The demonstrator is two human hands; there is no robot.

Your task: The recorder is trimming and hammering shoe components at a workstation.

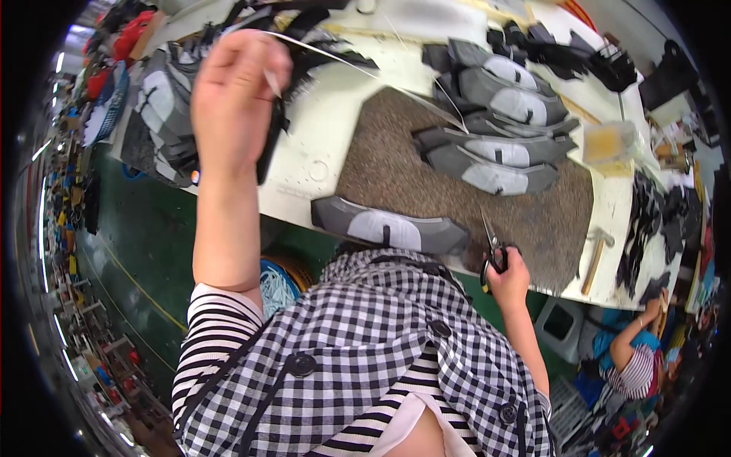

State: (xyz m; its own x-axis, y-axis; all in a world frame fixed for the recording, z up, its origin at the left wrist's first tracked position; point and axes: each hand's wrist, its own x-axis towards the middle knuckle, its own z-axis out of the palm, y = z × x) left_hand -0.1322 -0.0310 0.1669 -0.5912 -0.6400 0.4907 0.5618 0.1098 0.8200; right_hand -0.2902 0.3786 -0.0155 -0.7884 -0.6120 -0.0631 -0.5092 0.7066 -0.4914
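Note:
My left hand (240, 87) is raised over the left part of the table, fingers pinched and slightly blurred. A thin white strip (327, 55) runs from it, slanting down to the right toward the grey pieces. By the table's front edge, my right hand (512, 280) has its fingers in the black handles of scissors (490, 234); the blades point away from me over a brown mat (381, 145). A curved grey fabric piece (438, 234) with a pale middle and a black tab lies before me. Several similar grey pieces (499, 177) lie overlapped farther back on the mat.
A hammer (596, 260) lies right of the mat, near black scraps (643, 221). More grey pieces (156, 107) are heaped at the left. Below the table edge stands a blue basket (276, 288) with pale strips. Another person (636, 358) is at the lower right.

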